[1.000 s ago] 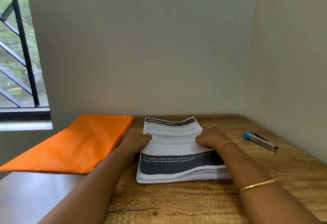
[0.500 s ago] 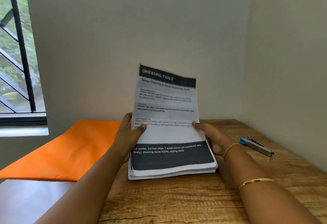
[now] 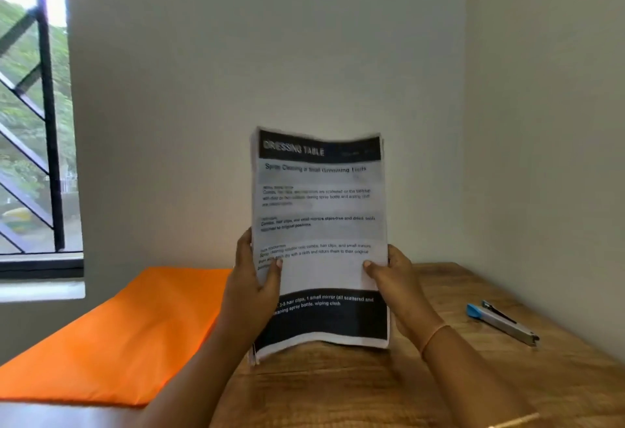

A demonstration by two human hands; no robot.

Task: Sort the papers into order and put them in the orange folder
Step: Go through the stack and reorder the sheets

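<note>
Hands [image 3: 251, 292] [image 3: 398, 289] on papers [image 3: 321, 221]; folder [image 3: 118, 343] seemingly empty

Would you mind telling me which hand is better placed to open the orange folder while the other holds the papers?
Left, probably. The left hand grips the papers at their left edge, beside the orange folder; the right hand is on the far side, nearer the stapler.

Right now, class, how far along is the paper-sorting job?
Nothing looks filed yet. In hand: the left hand and right hand grip the stack of papers upright over the table. Left to do: ordering the sheets and putting them in the orange folder lying beside them.
</note>
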